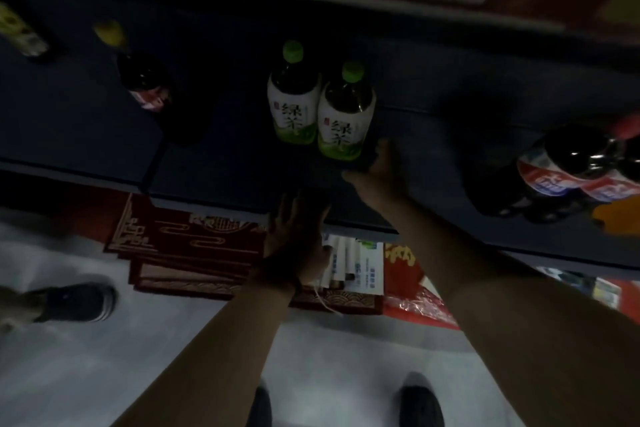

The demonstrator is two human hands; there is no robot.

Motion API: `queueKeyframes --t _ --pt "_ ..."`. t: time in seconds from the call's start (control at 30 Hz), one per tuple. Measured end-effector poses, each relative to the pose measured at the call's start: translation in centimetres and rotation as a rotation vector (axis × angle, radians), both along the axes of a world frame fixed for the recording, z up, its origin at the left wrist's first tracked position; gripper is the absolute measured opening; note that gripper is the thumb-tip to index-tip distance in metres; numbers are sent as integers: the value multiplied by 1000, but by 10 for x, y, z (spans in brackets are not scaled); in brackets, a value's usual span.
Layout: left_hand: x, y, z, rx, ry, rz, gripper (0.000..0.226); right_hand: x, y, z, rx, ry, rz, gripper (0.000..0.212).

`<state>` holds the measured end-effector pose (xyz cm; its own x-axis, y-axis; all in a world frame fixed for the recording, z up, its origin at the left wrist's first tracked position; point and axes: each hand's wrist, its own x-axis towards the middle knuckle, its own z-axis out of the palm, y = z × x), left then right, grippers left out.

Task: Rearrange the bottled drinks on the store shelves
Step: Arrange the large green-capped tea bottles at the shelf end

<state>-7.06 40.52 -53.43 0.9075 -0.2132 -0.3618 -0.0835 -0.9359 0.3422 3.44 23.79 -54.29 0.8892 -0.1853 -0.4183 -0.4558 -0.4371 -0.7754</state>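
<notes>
Two green-capped tea bottles stand side by side on the dark shelf (225, 163): the left tea bottle (293, 97) and the right tea bottle (346, 114). My right hand (375, 166) reaches onto the shelf just right of and below the right bottle's base, fingers out toward it; touching or apart, I cannot tell. My left hand (294, 236) hovers flat and spread over the shelf's front edge, holding nothing. Dark cola bottles (571, 166) with red, white and blue labels stand at the right. A dark bottle (145, 83) with a red label stands at the left.
A yellow-labelled bottle (20, 31) and a yellow cap (109, 31) sit far left on the shelf. Below the shelf lie red patterned boxes (187, 243), white and blue cartons (356, 263) and red packaging (415, 288). Another person's shoe (79, 302) stands on the pale floor at left.
</notes>
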Motion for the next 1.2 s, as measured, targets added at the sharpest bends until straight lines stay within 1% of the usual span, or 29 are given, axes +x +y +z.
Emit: queueKeyframes --t 0.07,0.1,0.17,0.2,0.33,0.4,0.43,0.53,0.57,0.6,0.67,0.7,0.73,0.8,0.87,0.97,1.03,1.1,1.13,1.2 --pt "3 0 -6 2 -35 -6 82 22 6 6 69 -44 -30 144" --pt "5 1 -7 1 -35 -10 81 31 8 6 131 -87 -39 145" --pt "8 2 -8 -2 -9 -10 82 44 9 8 180 -156 -33 118" --pt "9 1 -7 -8 -5 -6 81 48 9 10 165 -195 -20 110" --pt "8 4 -2 -94 1 54 80 39 4 13 174 -226 20 109" --pt "6 9 7 -231 71 189 77 20 -3 16 166 -204 47 111" --pt "4 11 11 -325 94 272 72 5 -7 18 167 -187 70 109" --pt "-8 15 42 -737 92 553 58 -53 -19 40 243 -60 128 82" --pt "-15 15 56 -856 142 621 55 -74 -22 50 289 -14 161 72" --pt "-24 14 73 -917 207 647 50 -96 -23 67 319 21 189 61" --pt "-49 11 104 -929 316 602 47 -138 -28 100 405 97 161 45" --pt "-63 8 121 -973 363 576 44 -157 -31 117 455 151 103 45" --pt "-80 3 143 -1056 398 565 44 -179 -33 137 488 196 67 49" --pt "-110 -7 191 -1175 438 563 45 -215 -36 182 520 196 63 59" --pt "-135 -15 233 -1185 429 556 47 -246 -38 234 518 173 47 63" --pt "-162 -30 300 -1172 407 541 49 -286 -47 303 511 100 18 60" --pt "-172 -39 340 -1176 432 522 49 -305 -55 343 475 56 2 72" --pt "-171 -52 383 -1215 452 475 50 -316 -69 384 492 -7 -14 87" --pt "-169 -60 401 -1232 450 456 50 -320 -78 401 501 -40 -13 88" --pt "-163 -84 439 -1262 435 428 48 -321 -100 436 503 -132 -48 81"
